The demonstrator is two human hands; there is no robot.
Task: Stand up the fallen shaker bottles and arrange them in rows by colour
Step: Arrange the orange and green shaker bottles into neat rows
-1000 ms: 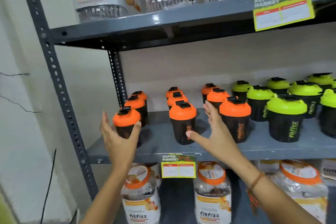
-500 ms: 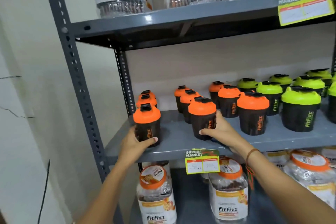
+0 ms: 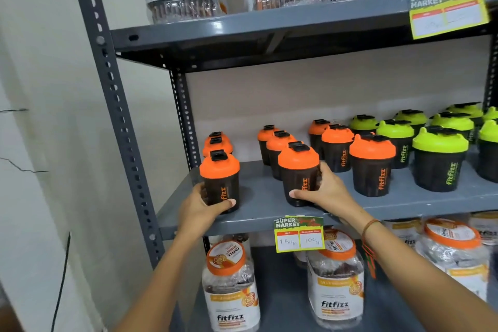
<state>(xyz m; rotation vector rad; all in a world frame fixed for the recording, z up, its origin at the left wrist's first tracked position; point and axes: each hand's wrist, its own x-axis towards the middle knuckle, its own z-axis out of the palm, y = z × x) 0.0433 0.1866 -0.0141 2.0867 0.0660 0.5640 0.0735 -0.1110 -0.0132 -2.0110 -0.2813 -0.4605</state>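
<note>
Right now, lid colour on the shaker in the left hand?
Orange, with a black flip cap; the shaker in the left hand shows best in the head view.

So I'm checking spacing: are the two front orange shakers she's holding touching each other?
Apart. The head view shows bare grey shelf between the left-hand shaker and the right-hand shaker.

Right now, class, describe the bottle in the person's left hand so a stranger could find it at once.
Look at the grey middle shelf, at its front left corner. The orange-lidded bottle there stands upright in the left hand. It heads the leftmost row, nearest the metal post.
</note>
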